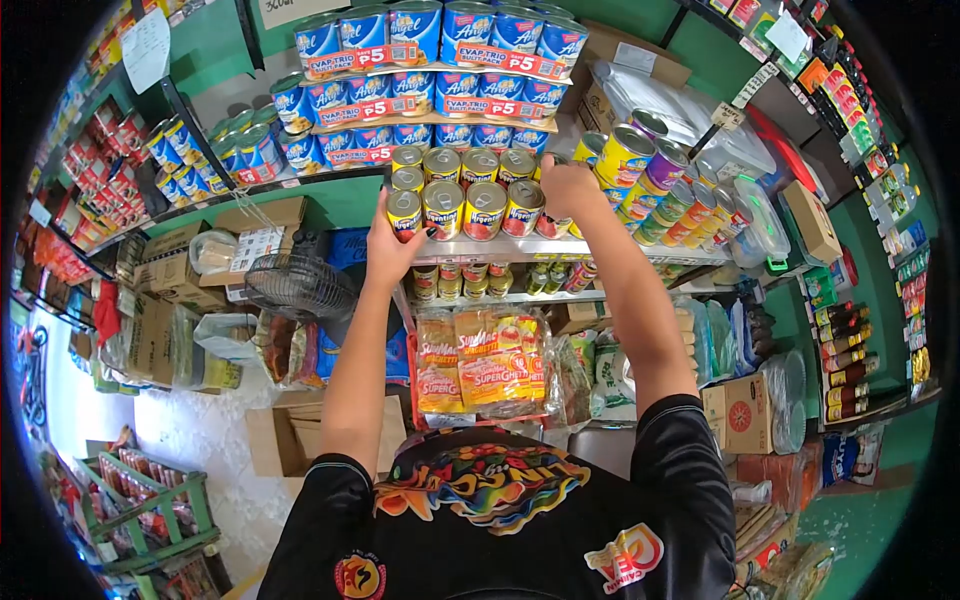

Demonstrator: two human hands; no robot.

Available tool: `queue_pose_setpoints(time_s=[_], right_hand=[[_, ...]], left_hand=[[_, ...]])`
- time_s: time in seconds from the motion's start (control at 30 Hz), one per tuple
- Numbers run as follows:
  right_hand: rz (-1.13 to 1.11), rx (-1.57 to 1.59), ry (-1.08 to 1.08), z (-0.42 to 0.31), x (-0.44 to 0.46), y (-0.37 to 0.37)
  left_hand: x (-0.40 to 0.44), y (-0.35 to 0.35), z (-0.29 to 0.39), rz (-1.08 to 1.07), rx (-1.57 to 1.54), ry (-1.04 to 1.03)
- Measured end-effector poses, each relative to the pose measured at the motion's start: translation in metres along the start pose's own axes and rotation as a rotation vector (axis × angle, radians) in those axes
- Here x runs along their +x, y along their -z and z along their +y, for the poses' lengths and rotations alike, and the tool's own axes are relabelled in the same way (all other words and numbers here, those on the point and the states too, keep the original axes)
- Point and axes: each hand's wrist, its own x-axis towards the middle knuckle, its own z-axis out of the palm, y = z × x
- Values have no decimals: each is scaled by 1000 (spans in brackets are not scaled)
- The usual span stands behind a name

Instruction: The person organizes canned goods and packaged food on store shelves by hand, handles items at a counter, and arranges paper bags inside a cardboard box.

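Yellow-and-dark Argentina food cans (482, 210) stand upright in rows on the shelf in front of me. My left hand (394, 245) is around the left end of the front row, its fingers along the side of the corner can (404, 212) and its thumb across the front near the base. At the right end of the row, my right hand (572, 192) is closed with its fingers bent over a can (551, 227); the hand covers most of that can. Taller yellow-and-purple cans (625, 155) are stacked just right of my right hand.
Blue Angel evap packs (440, 90) are stacked behind the cans. Below the shelf edge (480, 249) are smaller cans and orange spaghetti packs (480, 365). A black fan (300, 287) stands at left, an open carton (295, 430) below it. Plastic tubs (760, 225) sit at right.
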Motion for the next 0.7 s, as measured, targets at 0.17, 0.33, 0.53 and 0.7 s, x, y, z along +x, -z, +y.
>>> queue_pose_setpoints(time_s=[0.17,0.33,0.53,0.7], right_hand=[[71,-14,45,-4,-12,13],[182,207,126,-18,-19,10],[386,180,122,-29,-20,0],[485,328,273,-54,-17,0]], left_hand=[[0,3,7,-14,-14,33],[0,2,8,-10,-34,12],[0,1,10,3,-92,84],[0,-6,10,56,-75,89]])
